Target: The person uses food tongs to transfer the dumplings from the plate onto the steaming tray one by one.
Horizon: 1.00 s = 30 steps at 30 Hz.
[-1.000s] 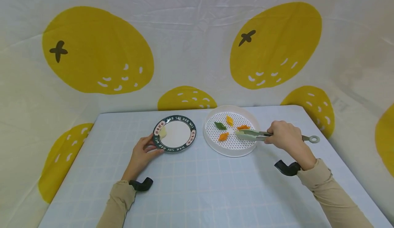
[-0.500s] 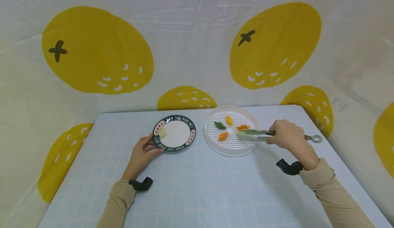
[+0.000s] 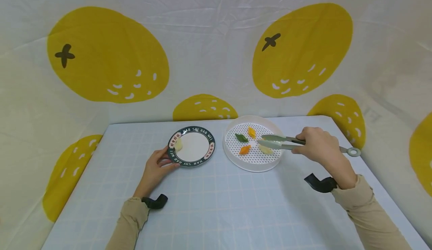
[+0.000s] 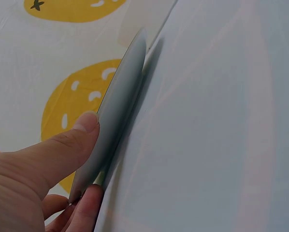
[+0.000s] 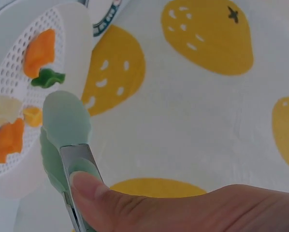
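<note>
My left hand (image 3: pixel 156 171) pinches the left rim of a round plate (image 3: pixel 193 164) with a dark green lettered border; the left wrist view shows the plate (image 4: pixel 118 106) edge-on between thumb and fingers. A pale dumpling-like piece (image 3: pixel 178 145) lies on the plate's left side. With my right hand (image 3: pixel 318 146) I grip pale green tongs (image 3: pixel 271 144) above a white perforated steamer tray (image 3: pixel 253 168). Nothing shows between the tong tips. In the tray lie a pale piece (image 3: pixel 265 150), a green one (image 3: pixel 241 138), a yellow one (image 3: pixel 251 132) and orange ones (image 3: pixel 245 150), one hidden by the tongs in the head view.
A pale blue checked cloth (image 3: pixel 209 208) covers the table. Behind it hangs a white backdrop (image 3: pixel 209 54) printed with large yellow fruits. The plate and tray stand side by side near the table's far edge.
The tongs have lifted off the pale piece and shifted slightly back and right with my right hand; that piece now shows on the tray, while the right orange piece is covered. My left hand stays put.
</note>
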Tool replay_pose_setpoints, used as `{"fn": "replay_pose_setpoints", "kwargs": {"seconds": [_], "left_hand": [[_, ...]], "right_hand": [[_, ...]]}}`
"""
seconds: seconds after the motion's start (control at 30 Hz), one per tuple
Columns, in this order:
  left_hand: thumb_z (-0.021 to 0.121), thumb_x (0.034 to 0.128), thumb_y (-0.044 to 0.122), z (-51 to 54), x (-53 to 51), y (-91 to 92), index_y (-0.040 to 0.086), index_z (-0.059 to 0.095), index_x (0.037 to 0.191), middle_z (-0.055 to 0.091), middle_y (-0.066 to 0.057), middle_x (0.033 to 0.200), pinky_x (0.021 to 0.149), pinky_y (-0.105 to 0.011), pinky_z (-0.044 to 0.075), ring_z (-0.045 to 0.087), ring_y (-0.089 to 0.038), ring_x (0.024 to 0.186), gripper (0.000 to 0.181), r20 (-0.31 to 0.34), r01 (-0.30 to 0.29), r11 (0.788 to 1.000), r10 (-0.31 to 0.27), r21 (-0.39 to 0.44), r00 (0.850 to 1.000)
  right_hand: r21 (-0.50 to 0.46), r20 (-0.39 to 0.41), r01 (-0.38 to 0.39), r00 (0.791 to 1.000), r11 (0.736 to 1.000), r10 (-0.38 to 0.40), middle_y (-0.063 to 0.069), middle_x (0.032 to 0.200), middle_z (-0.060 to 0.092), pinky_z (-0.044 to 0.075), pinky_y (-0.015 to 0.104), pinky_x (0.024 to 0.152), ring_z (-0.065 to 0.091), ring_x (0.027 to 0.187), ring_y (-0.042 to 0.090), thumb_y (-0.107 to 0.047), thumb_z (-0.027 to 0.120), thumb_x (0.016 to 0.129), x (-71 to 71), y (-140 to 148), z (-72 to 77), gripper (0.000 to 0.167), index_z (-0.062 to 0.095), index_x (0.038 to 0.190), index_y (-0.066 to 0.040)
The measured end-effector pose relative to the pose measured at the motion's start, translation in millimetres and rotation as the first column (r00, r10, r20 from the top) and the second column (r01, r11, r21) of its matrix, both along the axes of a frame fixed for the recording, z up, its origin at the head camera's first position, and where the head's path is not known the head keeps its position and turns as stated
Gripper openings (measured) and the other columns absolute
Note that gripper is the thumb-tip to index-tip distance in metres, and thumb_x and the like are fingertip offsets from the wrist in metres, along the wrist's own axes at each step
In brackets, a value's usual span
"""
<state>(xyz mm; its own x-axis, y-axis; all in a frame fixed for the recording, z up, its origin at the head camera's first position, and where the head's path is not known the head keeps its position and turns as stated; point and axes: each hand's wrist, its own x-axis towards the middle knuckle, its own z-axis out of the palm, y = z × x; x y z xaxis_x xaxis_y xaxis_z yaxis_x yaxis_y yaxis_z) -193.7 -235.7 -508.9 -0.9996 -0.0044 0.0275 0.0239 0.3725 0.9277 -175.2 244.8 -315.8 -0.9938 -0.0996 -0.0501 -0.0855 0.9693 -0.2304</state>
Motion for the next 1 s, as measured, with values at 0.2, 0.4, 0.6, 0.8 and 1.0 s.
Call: {"fn": "replay_pose_setpoints", "kwargs": {"seconds": [0.2, 0.4, 0.6, 0.8, 1.0], "left_hand": [[0.086, 0.0766, 0.035, 1.3, 0.4, 1.0, 0.013, 0.036, 0.154, 0.047, -0.008, 0.131, 0.095, -0.016, 0.053, 0.055, -0.022, 0.116, 0.095, -0.001, 0.003, 1.000, -0.003, 0.002, 1.000], [0.087, 0.0768, 0.033, 2.8, 0.7, 1.2, 0.011, 0.036, 0.154, 0.047, -0.008, 0.130, 0.095, -0.015, 0.052, 0.055, -0.023, 0.115, 0.095, -0.014, 0.010, 1.000, -0.010, 0.007, 1.000], [0.087, 0.0767, 0.031, 3.0, 1.0, 1.4, 0.011, 0.036, 0.153, 0.047, -0.008, 0.130, 0.094, -0.014, 0.052, 0.055, -0.022, 0.114, 0.094, -0.017, 0.007, 1.000, -0.006, 0.010, 1.000], [0.087, 0.0769, 0.030, 1.8, 0.7, 1.6, 0.010, 0.036, 0.154, 0.047, -0.009, 0.131, 0.095, -0.014, 0.052, 0.055, -0.023, 0.115, 0.095, -0.016, 0.011, 1.000, -0.011, 0.014, 1.000], [0.086, 0.0777, 0.032, 1.7, 0.1, 0.9, 0.012, 0.035, 0.154, 0.047, -0.008, 0.131, 0.095, -0.014, 0.052, 0.055, -0.022, 0.116, 0.094, -0.008, 0.009, 1.000, -0.009, 0.000, 1.000]], "right_hand": [[-0.016, -0.055, -0.035, 0.998, 0.999, 0.034, 0.010, 0.094, 0.067, 0.042, 0.034, 0.046, 0.053, 0.066, 0.024, -0.022, 0.083, 0.077, 5.4, -13.8, 4.2, 0.032, 0.077, 0.100, -0.002], [-0.069, -0.095, -0.066, 0.994, 0.995, 0.059, 0.014, 0.102, 0.068, 0.046, 0.032, 0.046, 0.057, 0.073, 0.025, -0.022, 0.083, 0.079, 8.8, -32.6, 3.5, 0.040, 0.074, 0.109, 0.002], [-0.149, -0.139, -0.083, 0.988, 0.985, 0.062, 0.015, 0.104, 0.066, 0.049, 0.035, 0.052, 0.060, 0.080, 0.028, -0.022, 0.084, 0.080, 12.2, -61.6, -2.8, 0.042, 0.073, 0.113, 0.002], [-0.192, -0.177, -0.098, 0.982, 0.977, 0.064, 0.010, 0.098, 0.065, 0.047, 0.033, 0.053, 0.058, 0.079, 0.024, -0.025, 0.086, 0.078, 10.4, -95.5, -15.5, 0.041, 0.074, 0.111, -0.003], [-0.235, -0.224, -0.153, 0.969, 0.960, 0.099, 0.005, 0.087, 0.058, 0.039, 0.029, 0.048, 0.049, 0.070, 0.020, -0.026, 0.085, 0.079, 2.0, -132.9, -30.7, 0.031, 0.075, 0.101, -0.006]]}}
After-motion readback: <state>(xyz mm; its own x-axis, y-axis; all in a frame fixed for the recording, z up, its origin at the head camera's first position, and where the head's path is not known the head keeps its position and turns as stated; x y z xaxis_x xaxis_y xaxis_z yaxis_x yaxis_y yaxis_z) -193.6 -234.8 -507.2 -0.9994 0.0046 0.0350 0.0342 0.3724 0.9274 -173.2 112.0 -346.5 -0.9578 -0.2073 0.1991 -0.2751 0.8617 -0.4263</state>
